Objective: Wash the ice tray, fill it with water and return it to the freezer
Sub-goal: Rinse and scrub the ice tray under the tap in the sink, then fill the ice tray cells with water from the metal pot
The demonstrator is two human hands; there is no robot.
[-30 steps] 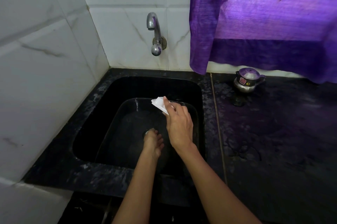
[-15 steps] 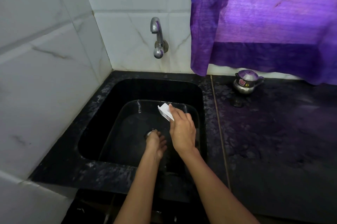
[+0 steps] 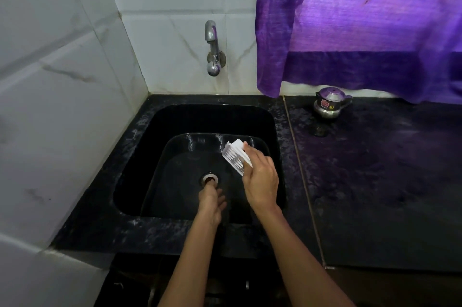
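Tap (image 3: 213,56) on the back wall stands dry above the black sink (image 3: 140,161), and down at the drain (image 3: 209,178) the left hand (image 3: 211,203) rests with fingers loosely curled, holding nothing I can see. To its right the right hand (image 3: 260,181) pinches the white ice tray (image 3: 235,155) by its near end, long axis slanting away toward the tap, so that hand is nearer. Since a moment ago, the tray has tipped to show its ribbed compartments.

body: two forearms in view, bare from elbow side to wrist | sleeves: none visible | left hand (image 3: 212,200): bare, no glove, no ring or band seen | right hand (image 3: 261,181): bare, no glove, no watch or bracelet at wrist, wet sheen near knuckles
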